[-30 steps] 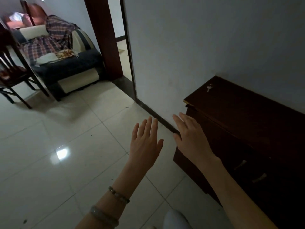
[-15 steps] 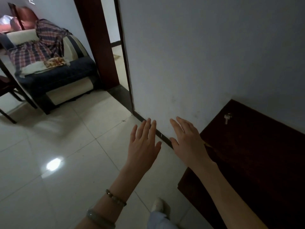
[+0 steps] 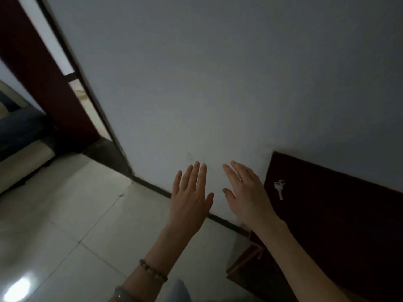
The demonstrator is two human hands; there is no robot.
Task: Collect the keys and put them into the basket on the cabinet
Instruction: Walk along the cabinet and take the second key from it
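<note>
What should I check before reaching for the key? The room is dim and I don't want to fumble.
1. Key in view, lying flat on the cabinet near its left end: ok.
2. Right hand open and empty, beside the key: ok.
3. Left hand open and empty: ok.
4. Nothing lies between right hand and key: ok.
5. Basket in view: not ok, none shows in this frame.
6. Other keys to collect: cannot tell, only one shows.
</note>
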